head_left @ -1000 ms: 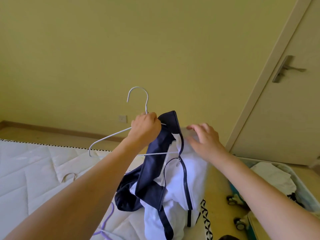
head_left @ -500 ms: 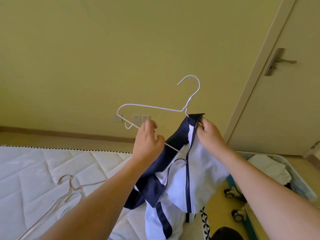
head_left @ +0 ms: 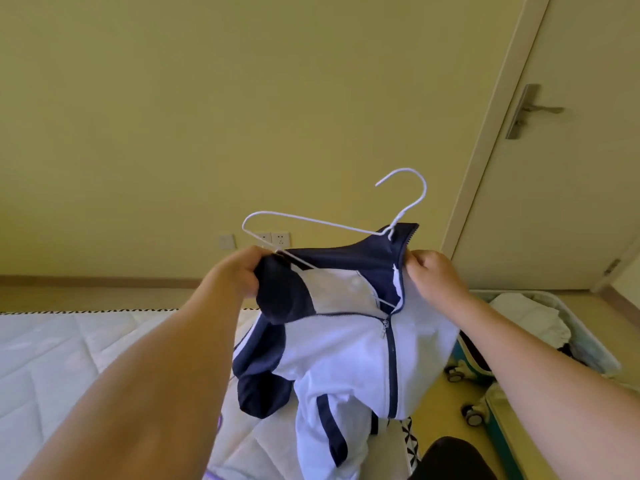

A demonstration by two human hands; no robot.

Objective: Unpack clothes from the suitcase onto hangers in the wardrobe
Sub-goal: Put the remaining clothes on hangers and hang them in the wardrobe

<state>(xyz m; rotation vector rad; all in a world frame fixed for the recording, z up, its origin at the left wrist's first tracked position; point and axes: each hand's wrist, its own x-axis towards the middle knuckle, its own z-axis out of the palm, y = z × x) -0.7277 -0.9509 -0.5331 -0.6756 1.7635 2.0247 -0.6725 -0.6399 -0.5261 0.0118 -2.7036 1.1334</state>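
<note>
two hands hold a white and navy zip jacket (head_left: 349,344) above the right edge of the quilted mattress (head_left: 69,355). left hand (head_left: 239,271) grips its navy shoulder, right hand (head_left: 433,271) pinches the collar. white wire hanger (head_left: 311,221) sits partly inside the neck. open suitcase (head_left: 588,344) with clothes lies on the floor, right.
</note>
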